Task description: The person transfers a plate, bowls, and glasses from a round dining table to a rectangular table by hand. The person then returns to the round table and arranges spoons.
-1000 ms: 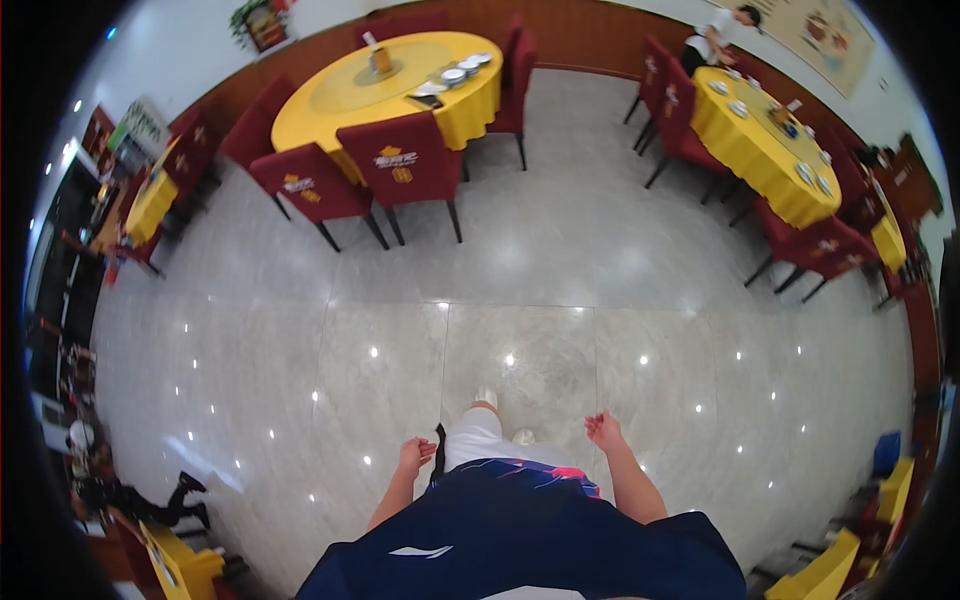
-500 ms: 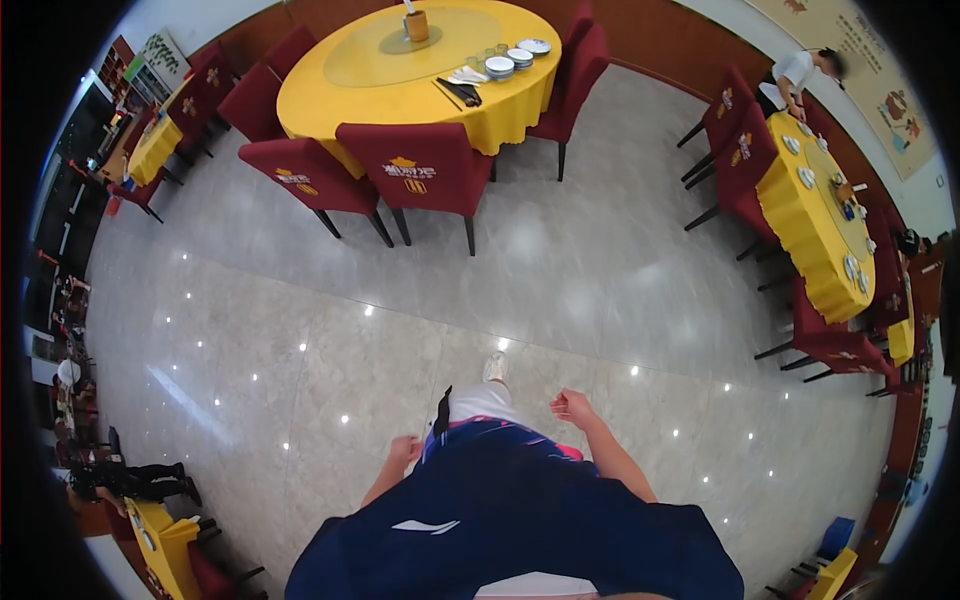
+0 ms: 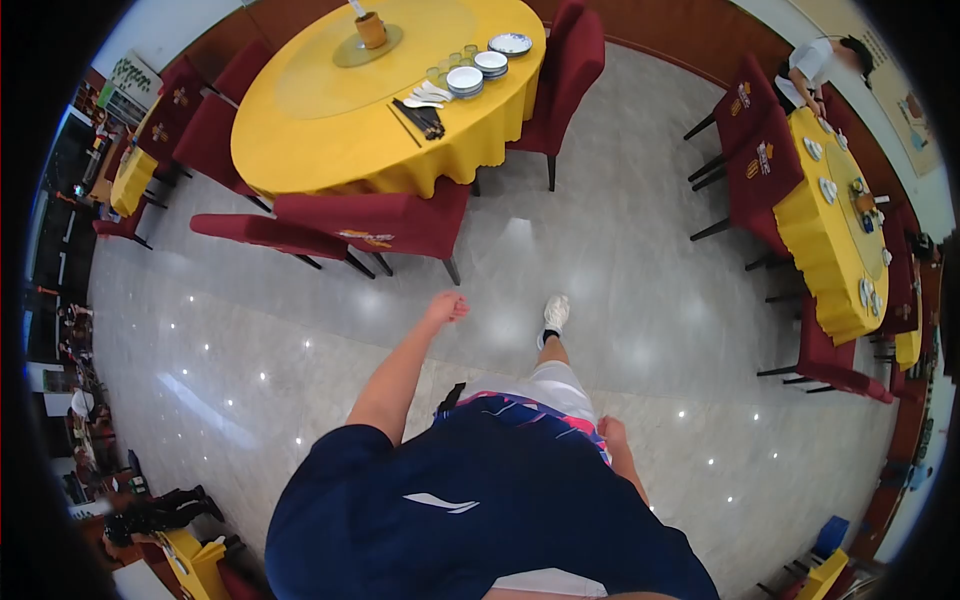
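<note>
My left hand (image 3: 447,308) swings forward over the floor, its fingers curled in and nothing seen in them. It is nearest to a dark red chair (image 3: 375,225) but apart from it. Beside my hip, at the shorts, hangs my right hand (image 3: 612,432), loosely curled and holding nothing that I can see. Ahead, a round table with a yellow cloth (image 3: 300,165) bears stacked white bowls (image 3: 464,82), a stack of plates (image 3: 510,44), several glasses (image 3: 453,63), white spoons (image 3: 428,94) and black chopsticks (image 3: 425,118).
A wooden holder (image 3: 370,30) stands on the glass turntable (image 3: 300,75). At the right, a person (image 3: 808,72) leans over another yellow-clothed table (image 3: 815,270) with red chairs (image 3: 765,180) around it. Another person in black (image 3: 165,512) is at the lower left. The tiled floor (image 3: 600,220) is shiny.
I have walked forward, so the round table and chairs are closer. My left hand has swung forward and up, and my right hand has moved back to my side.
</note>
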A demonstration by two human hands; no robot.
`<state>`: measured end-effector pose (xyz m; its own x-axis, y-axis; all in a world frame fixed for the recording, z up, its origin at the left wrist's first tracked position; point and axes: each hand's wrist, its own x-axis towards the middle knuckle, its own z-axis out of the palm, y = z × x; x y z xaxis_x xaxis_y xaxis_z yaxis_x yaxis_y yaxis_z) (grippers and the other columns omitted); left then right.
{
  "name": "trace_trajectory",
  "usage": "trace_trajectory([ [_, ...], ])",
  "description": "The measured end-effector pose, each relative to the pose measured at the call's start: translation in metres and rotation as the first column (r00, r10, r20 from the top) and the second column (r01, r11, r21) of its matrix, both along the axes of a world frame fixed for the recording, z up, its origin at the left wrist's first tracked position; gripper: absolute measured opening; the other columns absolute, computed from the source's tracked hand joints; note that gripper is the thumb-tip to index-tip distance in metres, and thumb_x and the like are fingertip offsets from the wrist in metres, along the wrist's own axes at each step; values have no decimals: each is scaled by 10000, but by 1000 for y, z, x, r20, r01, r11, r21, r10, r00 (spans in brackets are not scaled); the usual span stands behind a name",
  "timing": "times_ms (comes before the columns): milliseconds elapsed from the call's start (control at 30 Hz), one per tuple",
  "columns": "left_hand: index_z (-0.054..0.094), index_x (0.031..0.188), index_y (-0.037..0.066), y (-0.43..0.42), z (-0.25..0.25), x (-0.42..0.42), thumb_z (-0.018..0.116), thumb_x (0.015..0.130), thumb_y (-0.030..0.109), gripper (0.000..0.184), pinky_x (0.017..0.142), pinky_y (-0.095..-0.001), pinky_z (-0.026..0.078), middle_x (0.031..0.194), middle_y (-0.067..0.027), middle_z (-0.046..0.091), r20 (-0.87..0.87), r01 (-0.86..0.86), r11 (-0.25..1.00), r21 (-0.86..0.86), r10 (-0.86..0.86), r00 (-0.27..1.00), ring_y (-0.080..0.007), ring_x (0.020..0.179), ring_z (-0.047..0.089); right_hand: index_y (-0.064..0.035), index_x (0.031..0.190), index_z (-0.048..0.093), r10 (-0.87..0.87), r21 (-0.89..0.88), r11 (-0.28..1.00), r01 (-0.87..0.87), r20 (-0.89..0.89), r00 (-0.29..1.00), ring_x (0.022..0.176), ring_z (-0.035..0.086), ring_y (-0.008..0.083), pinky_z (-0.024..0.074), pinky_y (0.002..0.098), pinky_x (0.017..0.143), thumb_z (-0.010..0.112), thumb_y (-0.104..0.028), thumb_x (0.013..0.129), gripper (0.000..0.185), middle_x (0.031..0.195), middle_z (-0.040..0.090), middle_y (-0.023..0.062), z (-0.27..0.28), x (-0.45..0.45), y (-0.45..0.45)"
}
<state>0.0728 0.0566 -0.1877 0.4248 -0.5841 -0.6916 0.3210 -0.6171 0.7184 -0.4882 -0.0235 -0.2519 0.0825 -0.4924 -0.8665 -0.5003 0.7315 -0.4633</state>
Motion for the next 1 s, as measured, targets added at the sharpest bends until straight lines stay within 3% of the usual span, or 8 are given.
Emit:
trace_trajectory([
  [133,570,1001,101,-98,5,24,395,965,302,268,699,-318,471,929,-84,691,-142,-143,990,-10,140,980,-156,801,641,-95,839,618,528,-413,750,-516,-94,844,663,625,199,447,353,523,461,-249,894,227,738,642,65,-14,-27,-61],
  [233,533,904,125,-143,-7,37,365,978,315,264,687,-326,469,920,-94,696,-159,-232,972,26,233,959,-158,788,643,-87,827,620,543,-254,785,-565,-157,825,631,615,208,427,349,497,445,-247,901,249,738,638,90,-29,-15,-149],
  [267,504,846,134,-154,-9,39,352,984,326,282,685,-332,469,916,-100,699,-161,-268,963,36,270,949,-162,788,644,-64,798,611,148,-85,985,-148,-8,989,598,610,213,424,341,466,445,-257,892,272,729,642,121,13,23,-180],
  [333,477,815,142,-177,0,43,343,987,338,293,683,-330,468,911,-106,700,-153,-292,955,61,298,942,-164,789,645,-49,771,599,523,-507,747,-429,50,851,549,589,200,411,326,427,445,-260,879,282,699,635,132,-6,40,-246],
  [400,453,786,157,-186,6,46,330,990,354,309,679,-333,468,915,-123,702,-170,-355,932,66,361,917,-170,799,650,-49,771,602,95,56,993,-100,89,991,576,624,217,499,366,513,488,-267,867,264,681,639,109,-20,81,-331],
  [700,458,765,151,-147,-23,57,403,917,330,241,680,-344,474,944,-136,701,-157,-537,810,237,577,802,-186,794,657,-102,813,563,407,-261,897,-357,170,897,665,604,150,462,299,597,459,-300,903,241,791,659,67,87,403,-608],
  [900,566,794,111,-165,-42,69,470,870,303,228,644,-334,465,767,-95,672,-61,-464,767,444,542,838,-188,688,626,-114,888,573,523,-219,852,-475,330,786,727,627,137,480,296,649,473,-315,947,232,859,667,52,127,587,-622],
  [1000,661,789,6,-173,-81,100,514,852,265,305,603,-359,452,712,-85,637,347,-144,967,208,65,936,-184,620,572,-102,929,586,610,-164,786,-595,363,705,729,629,141,488,302,651,474,-349,959,273,890,663,54,128,657,-614],
])
